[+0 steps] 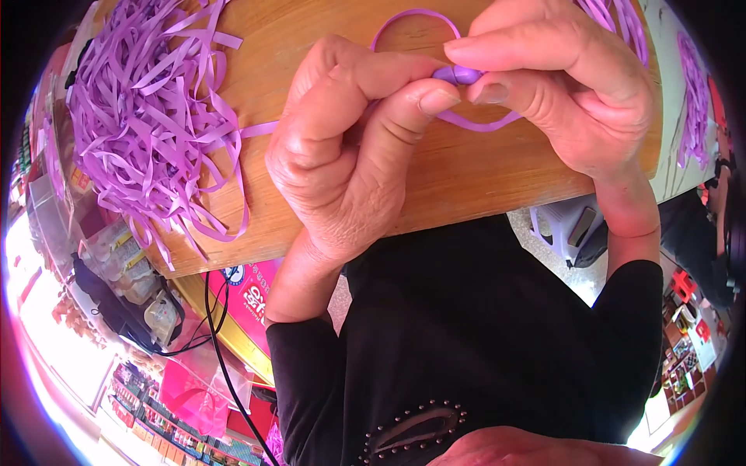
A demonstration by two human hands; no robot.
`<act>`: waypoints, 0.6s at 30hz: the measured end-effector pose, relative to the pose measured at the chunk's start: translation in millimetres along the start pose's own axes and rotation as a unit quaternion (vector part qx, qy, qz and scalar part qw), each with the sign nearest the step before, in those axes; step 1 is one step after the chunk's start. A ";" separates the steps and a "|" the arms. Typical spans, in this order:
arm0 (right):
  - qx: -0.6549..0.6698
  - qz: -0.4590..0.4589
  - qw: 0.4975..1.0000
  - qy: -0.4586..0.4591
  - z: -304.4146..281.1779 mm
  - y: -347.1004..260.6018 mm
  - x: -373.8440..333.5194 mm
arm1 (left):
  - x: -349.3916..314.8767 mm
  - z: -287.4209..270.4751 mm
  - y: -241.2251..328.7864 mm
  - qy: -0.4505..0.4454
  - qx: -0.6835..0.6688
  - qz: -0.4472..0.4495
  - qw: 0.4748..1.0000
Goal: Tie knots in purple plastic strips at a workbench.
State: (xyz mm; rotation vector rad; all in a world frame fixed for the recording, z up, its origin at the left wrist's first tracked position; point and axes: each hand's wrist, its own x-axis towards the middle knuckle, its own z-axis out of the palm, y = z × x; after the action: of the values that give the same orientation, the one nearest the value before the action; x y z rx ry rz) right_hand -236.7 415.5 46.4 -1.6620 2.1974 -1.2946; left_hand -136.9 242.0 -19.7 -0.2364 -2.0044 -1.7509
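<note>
A small glossy purple clasp with a seam across it is held between my two hands, above the table. My left hand is closed, its thumb and index finger pinching the clasp's left end. From the other side, my right hand pinches the right end between thumb and fingers. A narrow purple ribbon curves in a loop behind the fingertips, partly hidden by both hands. To the left of my left hand, a big tangled pile of similar purple ribbons covers the table's left side.
The wooden table has its near edge just before my body. More purple ribbons lie at the far right, and another bunch lies on a white surface beyond. A black cable hangs at the lower left, near a pink box.
</note>
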 end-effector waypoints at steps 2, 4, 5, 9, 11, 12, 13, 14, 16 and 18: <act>-0.093 0.042 0.991 -0.083 -9.9 -8.2 2.3 | 3.7 2.1 2.1 -0.009 -0.023 0.003 1.000; -0.051 -0.005 0.999 -0.009 1.3 -0.9 -2.9 | 5.5 2.8 4.0 -0.025 0.009 0.021 0.999; -0.024 -0.032 0.999 0.025 11.4 5.9 -4.2 | 3.6 1.0 2.6 -0.021 0.014 0.019 0.999; 0.018 -0.076 0.993 0.084 20.8 11.8 -6.0 | -1.9 3.2 0.6 -0.001 -0.026 0.001 1.000; 0.007 -0.069 0.995 0.073 17.6 8.4 -5.3 | -3.3 4.8 0.3 0.009 -0.062 -0.025 0.998; -0.002 -0.062 0.996 0.064 16.6 6.6 -4.0 | -3.4 5.1 -0.2 0.003 -0.083 -0.033 0.996; -0.012 -0.054 0.997 0.054 16.0 5.8 -3.3 | -3.6 5.3 -0.6 -0.002 -0.105 -0.041 0.994; -0.012 -0.054 0.997 0.054 16.2 6.4 -3.6 | -4.5 5.5 -0.3 -0.002 -0.105 -0.042 0.994; 0.004 -0.064 0.996 0.065 18.8 8.8 -4.7 | -7.1 5.3 0.6 -0.006 -0.188 -0.096 0.978; 0.022 -0.076 0.994 0.076 22.8 11.5 -5.0 | -9.8 3.8 -1.3 -0.009 -0.208 -0.113 0.972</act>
State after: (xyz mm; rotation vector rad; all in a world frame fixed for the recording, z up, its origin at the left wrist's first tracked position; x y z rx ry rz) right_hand -231.2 407.4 22.3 -1.8006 2.1394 -1.5437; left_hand -129.7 247.1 -25.5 -0.1611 -1.7108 -2.3141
